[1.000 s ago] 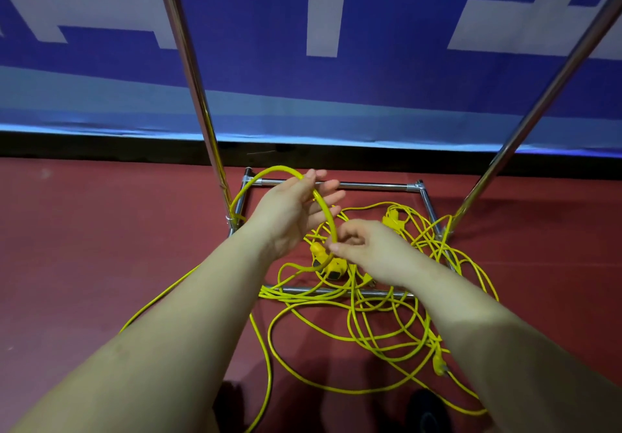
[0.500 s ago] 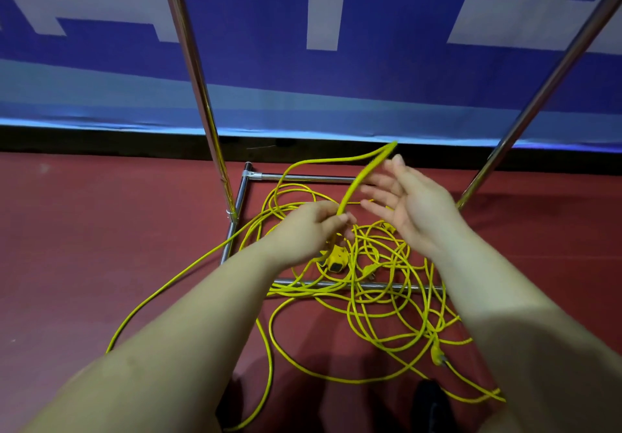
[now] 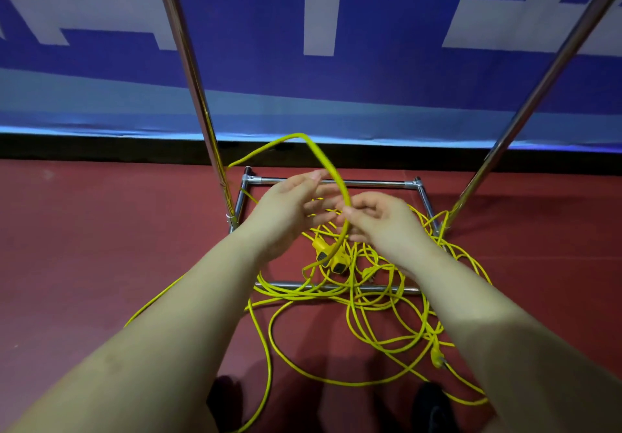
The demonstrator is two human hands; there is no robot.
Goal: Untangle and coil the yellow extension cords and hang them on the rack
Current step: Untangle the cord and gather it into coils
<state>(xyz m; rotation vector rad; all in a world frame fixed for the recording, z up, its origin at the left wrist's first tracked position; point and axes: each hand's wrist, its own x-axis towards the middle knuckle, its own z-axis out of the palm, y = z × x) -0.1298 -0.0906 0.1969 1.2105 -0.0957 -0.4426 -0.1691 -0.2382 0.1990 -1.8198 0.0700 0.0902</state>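
While most of the yellow extension cords [image 3: 370, 301] lie tangled on the red floor [image 3: 84, 247] across the rack [image 3: 331, 182] base, nothing hangs from it yet. Far left: one strand trails off over the floor. Left hand [image 3: 286, 210]: fingers straight, loosely spread, a raised loop [image 3: 323, 160] of cord arching over the fingertips. Right hand [image 3: 383, 220]: fingers curled, pinching that loop where it descends. Below the hands, two yellow sockets [image 3: 331, 257] sit in the knot; a plug [image 3: 437, 355] lies lower right. Judgement: early stage, first coil turns only forming; untangling, coiling and hanging all remain.
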